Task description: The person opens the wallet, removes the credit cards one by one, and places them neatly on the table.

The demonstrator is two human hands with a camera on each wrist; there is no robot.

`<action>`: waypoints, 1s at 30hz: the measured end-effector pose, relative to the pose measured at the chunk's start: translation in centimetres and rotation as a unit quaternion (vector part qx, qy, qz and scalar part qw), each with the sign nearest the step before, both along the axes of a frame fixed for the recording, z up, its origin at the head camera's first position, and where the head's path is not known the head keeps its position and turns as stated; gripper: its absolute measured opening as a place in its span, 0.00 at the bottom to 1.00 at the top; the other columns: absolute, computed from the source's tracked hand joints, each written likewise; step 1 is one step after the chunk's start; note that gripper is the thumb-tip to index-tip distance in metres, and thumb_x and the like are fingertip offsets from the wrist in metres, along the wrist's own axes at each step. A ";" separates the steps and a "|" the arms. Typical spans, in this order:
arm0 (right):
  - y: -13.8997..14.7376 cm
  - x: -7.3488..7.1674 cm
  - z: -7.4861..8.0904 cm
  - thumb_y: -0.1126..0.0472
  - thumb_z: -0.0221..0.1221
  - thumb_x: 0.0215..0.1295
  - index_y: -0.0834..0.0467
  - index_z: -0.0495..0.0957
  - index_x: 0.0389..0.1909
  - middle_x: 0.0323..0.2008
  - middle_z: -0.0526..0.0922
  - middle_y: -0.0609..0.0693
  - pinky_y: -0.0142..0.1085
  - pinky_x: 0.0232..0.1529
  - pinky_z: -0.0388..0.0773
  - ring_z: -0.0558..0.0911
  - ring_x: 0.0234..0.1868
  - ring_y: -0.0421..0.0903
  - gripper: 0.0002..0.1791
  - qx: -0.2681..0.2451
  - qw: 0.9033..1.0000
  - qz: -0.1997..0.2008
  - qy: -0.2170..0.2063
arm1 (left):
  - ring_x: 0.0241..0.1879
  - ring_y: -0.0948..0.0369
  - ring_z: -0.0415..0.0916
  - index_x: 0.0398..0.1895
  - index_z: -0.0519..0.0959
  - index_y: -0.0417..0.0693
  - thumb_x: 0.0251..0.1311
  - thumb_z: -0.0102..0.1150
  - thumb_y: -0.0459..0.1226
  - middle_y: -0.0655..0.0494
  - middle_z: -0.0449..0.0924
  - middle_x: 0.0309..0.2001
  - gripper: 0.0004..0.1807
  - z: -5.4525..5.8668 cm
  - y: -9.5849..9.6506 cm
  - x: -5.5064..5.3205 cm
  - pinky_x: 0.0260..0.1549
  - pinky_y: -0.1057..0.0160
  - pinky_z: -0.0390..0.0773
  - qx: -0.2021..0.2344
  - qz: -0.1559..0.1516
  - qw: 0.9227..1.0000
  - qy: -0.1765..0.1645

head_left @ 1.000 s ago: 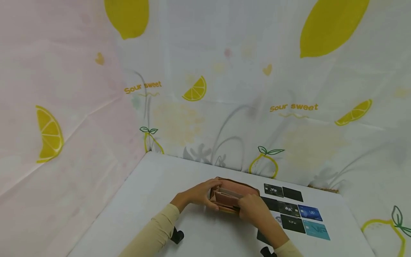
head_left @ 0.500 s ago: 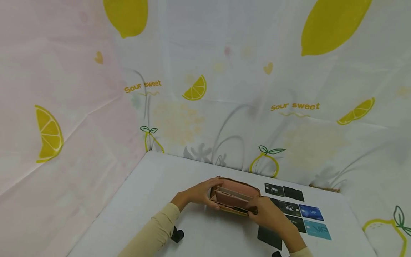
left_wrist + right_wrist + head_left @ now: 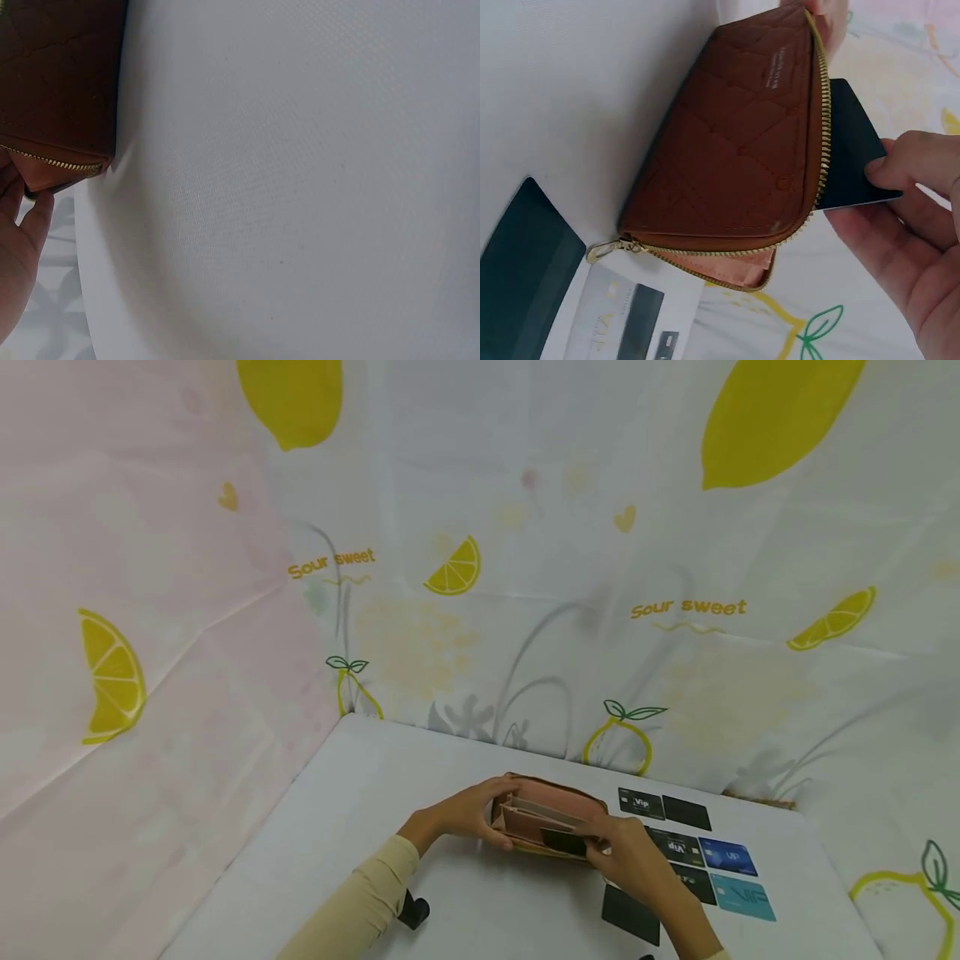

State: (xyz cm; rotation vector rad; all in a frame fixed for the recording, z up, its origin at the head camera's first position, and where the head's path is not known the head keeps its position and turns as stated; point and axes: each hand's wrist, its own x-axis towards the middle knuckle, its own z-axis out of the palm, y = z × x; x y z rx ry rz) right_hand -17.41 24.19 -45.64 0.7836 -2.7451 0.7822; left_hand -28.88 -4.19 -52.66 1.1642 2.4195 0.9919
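A brown quilted zip wallet [image 3: 558,797] [image 3: 735,142] stands unzipped on the white table, its pink lining and dividers facing up in the head view. My left hand [image 3: 471,814] [image 3: 19,251] grips the wallet's left end between thumb and fingers. At the other end, my right hand [image 3: 630,852] [image 3: 922,217] pinches a black card [image 3: 564,842] [image 3: 851,150] by its corner, thumb on one face and fingers behind. Part of that card sticks out above the zip edge; its far end is hidden inside the wallet.
Several cards lie to the right, among them a blue card [image 3: 727,857], a teal card [image 3: 742,897] and a black card [image 3: 632,914] nearer the front. A dark object [image 3: 413,910] is by the left sleeve. Lemon-printed cloth [image 3: 480,677] hangs behind the table [image 3: 390,760].
My right hand has shifted right along the wallet's opening, and more of the black card now shows above the edge. The left hand keeps its grip on the wallet.
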 end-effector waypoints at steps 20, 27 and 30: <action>1.7 1.1 -3.2 0.65 0.71 0.54 0.58 0.88 0.38 0.33 0.88 0.45 0.30 0.27 0.81 0.86 0.29 0.39 0.10 -0.265 0.954 -0.142 -0.005 | 0.75 0.56 0.43 0.77 0.52 0.58 0.48 0.73 0.58 0.56 0.45 0.77 0.56 -0.1 0.1 0.0 0.67 0.46 0.58 -0.004 0.005 1.000 0.002; 1.7 1.1 -3.0 0.67 0.68 0.58 0.62 0.87 0.42 0.37 0.87 0.52 0.31 0.29 0.82 0.87 0.31 0.41 0.10 -0.299 0.942 -0.150 -0.030 | 0.75 0.57 0.45 0.77 0.52 0.60 0.47 0.73 0.59 0.58 0.45 0.77 0.56 0.0 0.2 0.0 0.67 0.47 0.57 -0.008 0.014 1.000 -0.003; 1.6 1.2 -2.5 0.70 0.66 0.59 0.65 0.86 0.43 0.39 0.87 0.55 0.31 0.31 0.82 0.87 0.33 0.42 0.10 -0.304 0.942 -0.140 -0.030 | 0.75 0.57 0.45 0.77 0.53 0.60 0.47 0.72 0.59 0.58 0.45 0.77 0.56 -0.3 0.1 -0.1 0.67 0.47 0.58 -0.007 0.017 1.000 -0.005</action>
